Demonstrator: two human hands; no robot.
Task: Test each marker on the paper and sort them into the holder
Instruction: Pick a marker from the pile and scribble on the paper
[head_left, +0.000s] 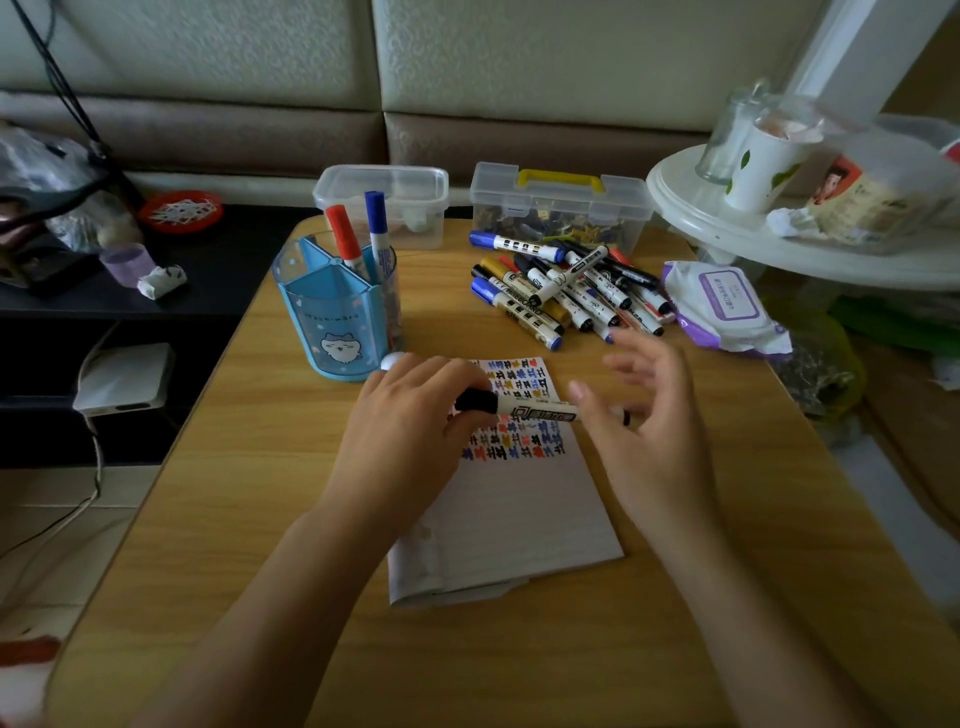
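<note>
**Black-capped marker held across the test paper**

The left hand (410, 415) curls its fingers round the black end of a white-barrelled marker (537, 411), which lies level above the paper's (519, 514) coloured test marks. The right hand (644, 421), blurred, has its fingers spread and loose at the paper's right edge; whether it touches the barrel cannot be told. Beyond the paper's left corner stands the blue plastic holder (335, 312), with a red marker (344, 234) and a blue marker (378, 228) upright inside. A loose marker pile (566, 291) lies beyond its right corner. Bare wood-grain table (208, 519) lies open to the paper's left.
</note>
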